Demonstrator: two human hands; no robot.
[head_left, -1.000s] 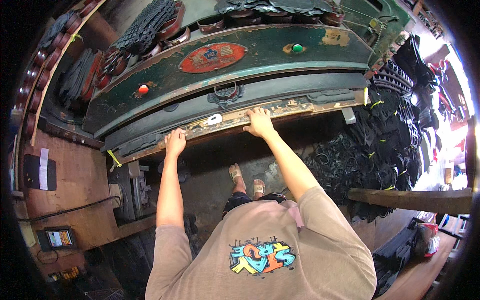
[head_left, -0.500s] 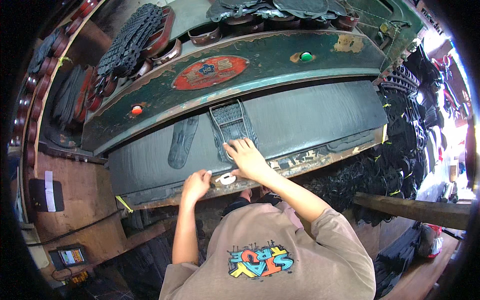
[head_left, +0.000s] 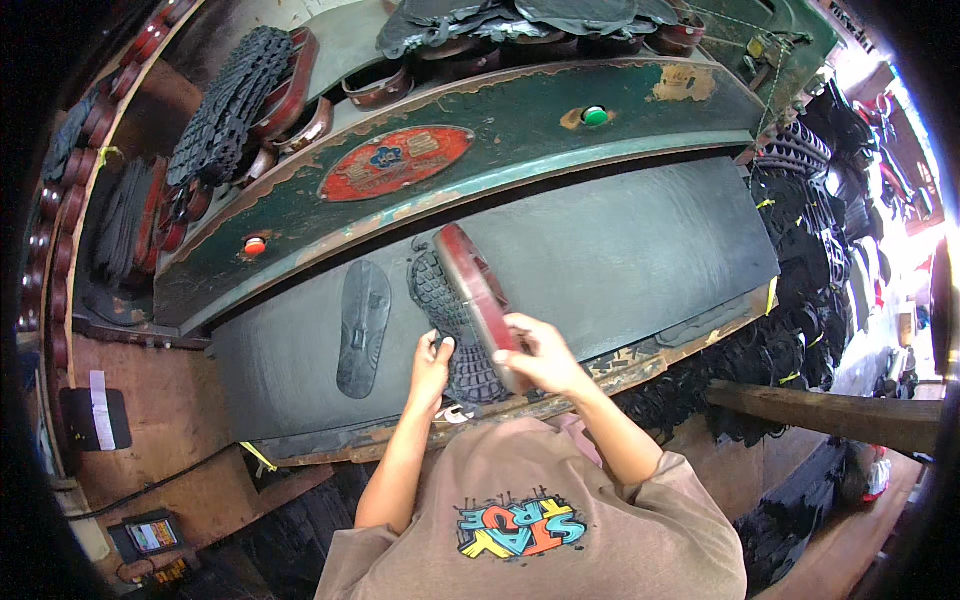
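Note:
My right hand grips the near end of a red, sole-shaped cutting die, its fingers and thumb round the metal wall. The die stands tilted on its side. Beneath and left of it lies a black rubber sole with a blocky tread. My left hand pinches the left edge of this sole between thumb and curled fingers. Further left, a smoother dark sole piece lies flat by itself on the grey machine bed. The die hides part of the treaded sole.
Behind the bed runs a green machine beam with a red button and a green button. More dies and a stack of treaded soles rest above it. A wooden bar juts in at right.
The die, flat over the sole before, is now lifted and tipped on its side in my right hand. My left hand has moved from the bed's front edge to the treaded sole.

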